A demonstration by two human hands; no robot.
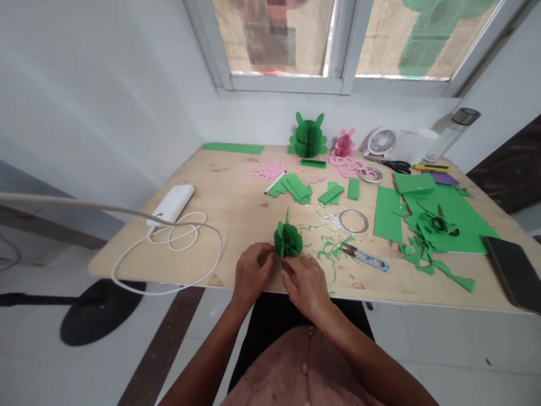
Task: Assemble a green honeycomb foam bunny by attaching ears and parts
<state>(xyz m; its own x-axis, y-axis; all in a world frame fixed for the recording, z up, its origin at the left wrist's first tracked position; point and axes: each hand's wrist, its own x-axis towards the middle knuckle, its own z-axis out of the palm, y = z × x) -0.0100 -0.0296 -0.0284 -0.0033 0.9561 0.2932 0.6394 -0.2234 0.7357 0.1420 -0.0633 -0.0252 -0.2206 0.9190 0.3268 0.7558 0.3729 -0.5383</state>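
Note:
Near the table's front edge, a green folded-paper figure (288, 239) is held between my two hands, its layers fanned out and one thin strip pointing up. My left hand (254, 270) pinches its lower left side. At its bottom edge, my right hand (307, 282) has its fingers closed on the paper. The fingertips are partly hidden behind the paper and the hands. Blue-handled thread snips (366, 256) lie to the right of my right hand, among green paper scraps (332, 248). A roll of tape (354, 221) rests just beyond them.
A white power strip (172, 206) with a looped cable lies at left. Green paper sheets (460, 220), black scissors (397, 166), a yellow cutter (431, 167) and a phone (513, 270) are at right. Finished green (308, 138) and pink paper figures (344, 145) stand by the wall, beside a small fan (381, 141).

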